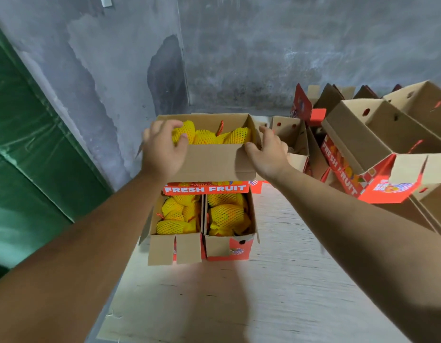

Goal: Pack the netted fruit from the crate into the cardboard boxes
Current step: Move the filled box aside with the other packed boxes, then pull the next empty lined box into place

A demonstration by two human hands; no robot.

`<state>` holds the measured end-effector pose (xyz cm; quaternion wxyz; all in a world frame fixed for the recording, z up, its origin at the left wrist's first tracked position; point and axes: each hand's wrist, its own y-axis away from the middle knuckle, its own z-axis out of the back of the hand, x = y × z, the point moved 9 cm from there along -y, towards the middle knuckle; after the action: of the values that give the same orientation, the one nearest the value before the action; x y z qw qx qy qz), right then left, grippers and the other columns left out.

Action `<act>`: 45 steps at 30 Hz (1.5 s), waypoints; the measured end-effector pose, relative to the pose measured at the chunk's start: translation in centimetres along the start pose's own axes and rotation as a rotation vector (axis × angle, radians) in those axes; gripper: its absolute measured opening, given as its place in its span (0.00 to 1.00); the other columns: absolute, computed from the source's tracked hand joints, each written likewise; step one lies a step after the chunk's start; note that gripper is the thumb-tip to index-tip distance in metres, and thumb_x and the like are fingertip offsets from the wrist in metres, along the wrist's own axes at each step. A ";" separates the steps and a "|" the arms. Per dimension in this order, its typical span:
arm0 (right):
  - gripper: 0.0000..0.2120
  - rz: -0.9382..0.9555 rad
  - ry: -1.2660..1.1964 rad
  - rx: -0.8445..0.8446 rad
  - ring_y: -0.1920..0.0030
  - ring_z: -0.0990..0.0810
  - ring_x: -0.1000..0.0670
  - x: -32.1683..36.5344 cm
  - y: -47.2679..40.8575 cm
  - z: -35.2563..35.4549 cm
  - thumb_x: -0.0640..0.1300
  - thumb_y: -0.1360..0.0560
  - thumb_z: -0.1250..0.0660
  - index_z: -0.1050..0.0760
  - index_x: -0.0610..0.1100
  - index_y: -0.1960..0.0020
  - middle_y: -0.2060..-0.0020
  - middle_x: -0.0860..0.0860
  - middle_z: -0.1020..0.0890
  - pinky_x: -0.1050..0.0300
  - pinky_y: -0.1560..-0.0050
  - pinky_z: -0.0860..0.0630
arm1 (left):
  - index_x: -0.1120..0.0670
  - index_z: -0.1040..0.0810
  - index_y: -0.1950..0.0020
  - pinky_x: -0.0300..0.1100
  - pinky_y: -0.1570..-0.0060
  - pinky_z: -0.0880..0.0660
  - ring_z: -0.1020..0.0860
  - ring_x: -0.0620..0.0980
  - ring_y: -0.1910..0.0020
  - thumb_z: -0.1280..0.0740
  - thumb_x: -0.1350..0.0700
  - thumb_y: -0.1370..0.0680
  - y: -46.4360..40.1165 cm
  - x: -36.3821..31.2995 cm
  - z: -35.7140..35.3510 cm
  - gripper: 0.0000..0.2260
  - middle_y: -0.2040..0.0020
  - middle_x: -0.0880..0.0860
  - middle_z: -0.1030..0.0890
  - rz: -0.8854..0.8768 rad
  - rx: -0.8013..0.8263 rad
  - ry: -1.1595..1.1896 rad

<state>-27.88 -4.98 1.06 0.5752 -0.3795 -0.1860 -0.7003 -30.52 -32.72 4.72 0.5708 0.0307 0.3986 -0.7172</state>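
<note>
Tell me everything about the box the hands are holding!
The top box is plain brown cardboard with its flaps open. It sits upright, resting across two filled boxes below it, by the grey wall. Inside lie fruits in yellow foam netting, with a red cord handle poking up. The left hand grips the near-left corner, its fingers curled over the rim and touching one netted fruit. The right hand grips the near-right corner.

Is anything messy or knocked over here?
Yes. On the right, the empty boxes lie tipped and jumbled against each other, not upright. The filled boxes stand straight with netted fruit inside. Nothing has spilled.
</note>
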 end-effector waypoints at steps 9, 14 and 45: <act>0.29 0.124 0.273 -0.042 0.34 0.28 0.38 -2.6 2.3 9.1 0.55 0.25 0.37 0.34 0.50 0.25 0.31 0.47 0.26 0.41 0.36 0.30 | 0.51 0.19 0.39 0.47 0.41 0.23 0.21 0.46 0.44 0.35 0.57 0.18 4.3 -18.6 -9.1 0.10 0.43 0.48 0.21 -0.182 0.326 0.347; 0.27 -0.015 0.543 -0.186 0.42 0.22 0.33 -11.5 1.1 20.3 0.55 0.24 0.37 0.37 0.48 0.28 0.33 0.44 0.32 0.44 0.50 0.28 | 0.51 0.18 0.41 0.46 0.41 0.24 0.20 0.49 0.43 0.36 0.58 0.19 7.1 -25.7 -14.9 0.10 0.43 0.50 0.20 -0.159 0.477 0.443; 0.03 0.268 0.021 0.087 0.32 0.26 0.60 -26.4 27.5 40.0 0.51 0.26 0.28 0.22 0.58 0.55 0.24 0.62 0.32 0.62 0.37 0.31 | 0.34 0.19 0.39 0.42 0.63 0.20 0.17 0.39 0.50 0.32 0.59 0.18 31.5 -28.9 -16.0 0.19 0.50 0.33 0.16 0.755 0.150 0.831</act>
<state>12.16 33.06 2.19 0.6813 -0.3685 -0.1578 -0.6125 -0.50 -1.00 -8.70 0.5791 0.4914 0.4991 -0.4173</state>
